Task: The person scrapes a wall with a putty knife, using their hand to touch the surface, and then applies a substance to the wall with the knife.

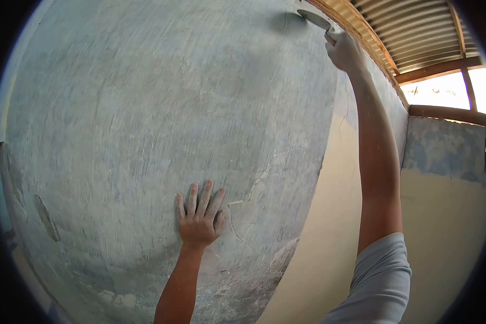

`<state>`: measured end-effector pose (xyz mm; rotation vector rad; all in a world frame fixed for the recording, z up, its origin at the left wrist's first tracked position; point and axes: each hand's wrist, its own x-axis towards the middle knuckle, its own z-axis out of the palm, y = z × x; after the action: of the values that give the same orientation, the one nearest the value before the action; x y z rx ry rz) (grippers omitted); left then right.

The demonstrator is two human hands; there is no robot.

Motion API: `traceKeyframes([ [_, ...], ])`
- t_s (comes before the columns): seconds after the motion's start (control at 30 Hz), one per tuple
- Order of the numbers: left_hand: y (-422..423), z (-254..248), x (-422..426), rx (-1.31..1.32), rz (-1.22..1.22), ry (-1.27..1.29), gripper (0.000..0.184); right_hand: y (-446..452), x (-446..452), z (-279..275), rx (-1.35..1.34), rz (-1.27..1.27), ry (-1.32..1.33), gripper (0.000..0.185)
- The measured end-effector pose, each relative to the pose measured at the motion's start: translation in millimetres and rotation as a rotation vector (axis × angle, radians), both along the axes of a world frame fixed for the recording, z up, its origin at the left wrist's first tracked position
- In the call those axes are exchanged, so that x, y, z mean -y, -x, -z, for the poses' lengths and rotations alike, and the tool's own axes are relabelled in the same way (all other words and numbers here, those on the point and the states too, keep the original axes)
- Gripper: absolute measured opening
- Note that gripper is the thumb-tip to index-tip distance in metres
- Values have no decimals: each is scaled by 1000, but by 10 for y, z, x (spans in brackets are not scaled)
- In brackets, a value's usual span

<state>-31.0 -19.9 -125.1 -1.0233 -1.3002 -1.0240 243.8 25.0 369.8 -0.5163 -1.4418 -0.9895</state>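
My left hand (198, 221) lies flat on the scraped grey wall (146, 108), its fingers spread and pointing up. High at the upper right, my right hand (344, 49) is closed around the handle of a trowel (315, 19). The trowel's rounded metal blade points left, close to the top of the wall, and casts a dark shadow beside it. Whether the blade touches the surface, I cannot tell. Beside my left hand a crack (235, 227) with a pale chipped spot runs through the wall.
A cream-painted area (318, 216) borders the grey surface on the right. Above are wooden beams (437, 70) and a corrugated roof (416, 32), with a bright opening (440, 92) below. A dark gouge (47, 218) marks the lower left of the wall.
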Motion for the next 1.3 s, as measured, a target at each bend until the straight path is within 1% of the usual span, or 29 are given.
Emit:
traceKeyframes([
  [0.07,0,6,-12,-1,5,-4,59,-74,61,306,58,-34,34,27],
  [0.1,-1,1,-15,0,6,-6,59,-74,2,378,42,-50,-27,27],
  [0.2,-2,-6,-10,2,4,-5,59,-28,-151,76,-24,-35,-2,28],
  [0.27,-13,-4,-4,6,-3,3,58,22,-92,-92,-32,-40,40,29],
  [0.33,-12,-10,-10,5,-15,1,58,61,-85,-293,-29,-55,-144,23],
  [0.37,-13,-8,-8,2,-20,3,57,57,-99,-348,-13,-40,-140,23],
  [0.5,-29,-15,20,3,-11,8,57,-7,-79,26,-36,-17,-115,22],
  [0.57,-26,-12,10,13,5,6,57,-78,28,297,47,47,82,28],
  [0.6,-21,-25,7,15,6,-3,57,-72,53,385,49,81,52,29],
  [0.63,-23,-25,4,11,1,-9,57,-43,32,331,53,82,47,29],
  [0.7,-22,-13,3,4,-6,-12,57,21,-40,144,-21,21,17,29],
  [0.8,-19,-9,-7,6,-20,-1,57,125,71,-184,-58,20,17,30],
  [0.83,-16,-7,-9,1,-25,-7,57,128,113,-268,-30,45,49,31],
  [0.87,-13,-7,-11,-6,-28,-12,57,135,95,-273,-30,43,48,31],
  [0.97,-15,-5,-11,-1,-25,-8,57,118,97,-85,-7,40,32,30],
  [1.03,-35,-2,-3,4,-11,-9,57,87,201,319,-31,59,137,28],
  [1.1,-14,-16,5,14,2,-17,57,64,157,616,29,7,22,27],
  [1.13,-18,-10,5,25,-1,-16,57,90,266,704,60,84,92,27],
  [1.17,-30,0,-1,35,-2,-13,58,114,216,653,62,89,93,27],
  [1.23,-20,-15,2,20,-3,-14,57,225,114,442,-44,26,18,24],
  [1.27,-21,-13,-1,4,-5,-14,56,253,148,296,-70,43,46,25],
  [1.3,-26,4,-3,6,-2,-6,56,273,82,78,-74,31,13,24],
])
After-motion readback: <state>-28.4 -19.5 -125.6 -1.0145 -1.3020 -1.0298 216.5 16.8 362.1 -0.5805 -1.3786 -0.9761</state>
